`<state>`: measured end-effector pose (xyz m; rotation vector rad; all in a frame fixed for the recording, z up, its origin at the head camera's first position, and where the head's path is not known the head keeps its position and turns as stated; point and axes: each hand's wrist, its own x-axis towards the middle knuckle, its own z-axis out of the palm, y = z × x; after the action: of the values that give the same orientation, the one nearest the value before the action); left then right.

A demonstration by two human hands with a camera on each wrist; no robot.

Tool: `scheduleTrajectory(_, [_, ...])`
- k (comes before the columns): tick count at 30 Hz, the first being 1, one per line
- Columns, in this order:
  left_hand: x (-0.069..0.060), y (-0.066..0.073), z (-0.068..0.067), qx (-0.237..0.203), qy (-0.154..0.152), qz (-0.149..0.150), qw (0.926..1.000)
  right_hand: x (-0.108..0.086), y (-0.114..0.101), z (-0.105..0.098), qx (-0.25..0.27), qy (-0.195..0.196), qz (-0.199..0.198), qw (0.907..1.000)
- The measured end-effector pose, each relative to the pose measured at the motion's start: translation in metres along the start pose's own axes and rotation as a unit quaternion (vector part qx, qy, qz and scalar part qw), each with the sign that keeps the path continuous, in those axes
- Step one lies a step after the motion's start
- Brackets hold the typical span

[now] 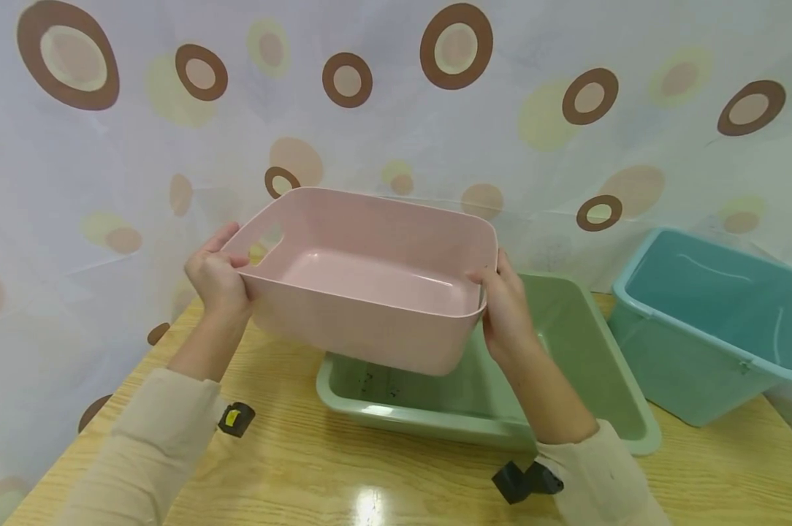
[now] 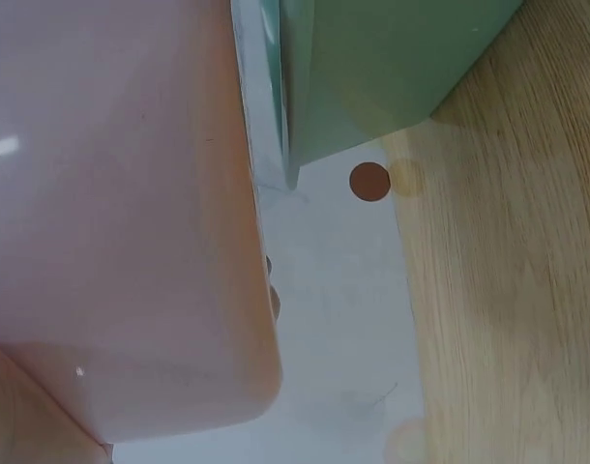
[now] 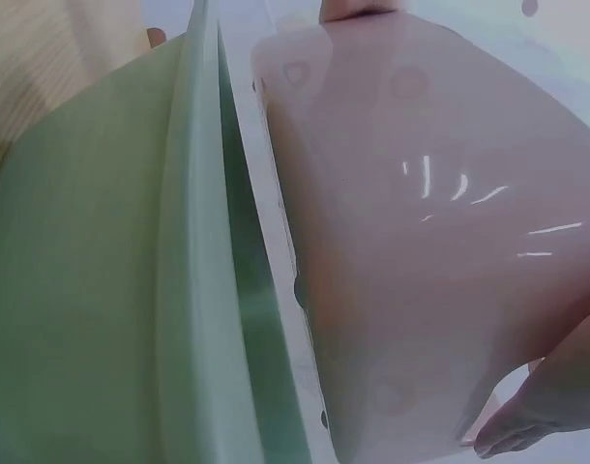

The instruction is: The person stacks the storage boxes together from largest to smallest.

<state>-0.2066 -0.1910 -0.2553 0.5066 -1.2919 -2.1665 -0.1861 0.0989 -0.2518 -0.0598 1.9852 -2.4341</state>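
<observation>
A pink plastic bin (image 1: 370,321) with cut-out handles hangs in the air, its open top tipped toward me and its inside bare. My left hand (image 1: 218,274) grips its left end at the handle opening. At the opposite end my right hand (image 1: 504,299) holds the rim, thumb over the edge. Beneath it a larger green tub (image 1: 580,351) stands on the table, partly hidden by the bin and my right forearm. In the left wrist view the pink bin's side (image 2: 131,222) fills the left half. The right wrist view shows the green tub's rim (image 3: 193,251) close beside the bin.
A blue bin (image 1: 692,365) stands on the right side of the wooden table (image 1: 291,467). Behind the table hangs a white cloth (image 1: 383,131) with brown and yellow circles. A black wrist camera mount (image 1: 236,419) sits by the left sleeve, and another (image 1: 524,481) by the right.
</observation>
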Motion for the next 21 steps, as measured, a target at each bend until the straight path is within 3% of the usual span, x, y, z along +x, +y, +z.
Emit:
scheduleTrajectory(11, [-0.013,-0.003,0.007,0.015,-0.001,0.035,0.9993,-0.018,-0.001,-0.006,0.015,-0.011,0.008,0.9998])
scheduleTrajectory(21, [-0.027,-0.005,0.015,0.007,-0.015,0.034,0.9993,-0.028,-0.008,-0.025,-0.019,-0.060,-0.045,0.9970])
